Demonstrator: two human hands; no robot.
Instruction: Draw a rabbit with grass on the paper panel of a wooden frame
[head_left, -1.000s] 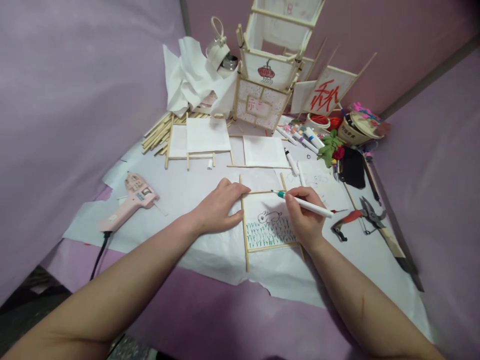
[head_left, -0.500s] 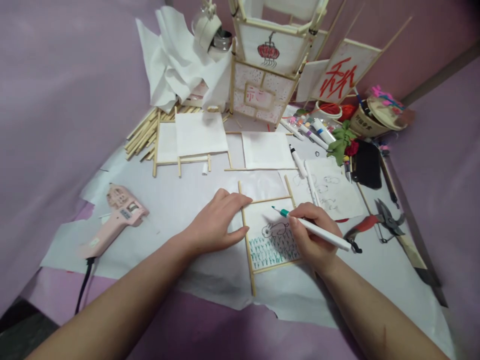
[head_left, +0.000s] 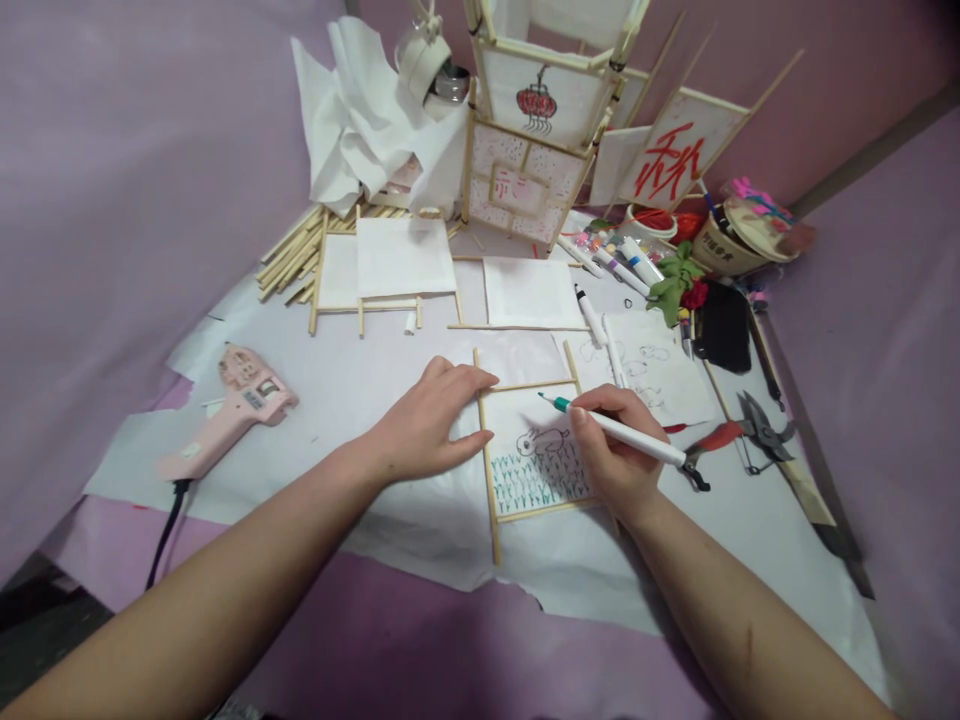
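In my right hand [head_left: 619, 450] is a white marker pen [head_left: 637, 437] with a green tip, fingers closed round it. The tip is over the upper part of a paper panel [head_left: 517, 410] set in a thin wooden stick frame [head_left: 491, 510]. On that panel are a rabbit outlined in dark lines and rows of green grass strokes. My left hand [head_left: 427, 420] lies with thumb and fingers spread, fingertips touching the frame's left stick. Whether the pen tip touches the paper, I cannot tell. My right hand covers the panel's right edge.
A pink glue gun [head_left: 244, 410] lies at the left. Behind are blank framed panels [head_left: 405, 258], a pile of sticks [head_left: 289, 258] and a tall lantern frame [head_left: 525, 185]. On the right are a sketch sheet [head_left: 660, 375], pruning shears [head_left: 761, 430] and a rose [head_left: 695, 294].
The whole view has shifted slightly, with the table sitting higher in the picture. Both hands keep nearly the same places on the panel, and the pen stays over its upper part.
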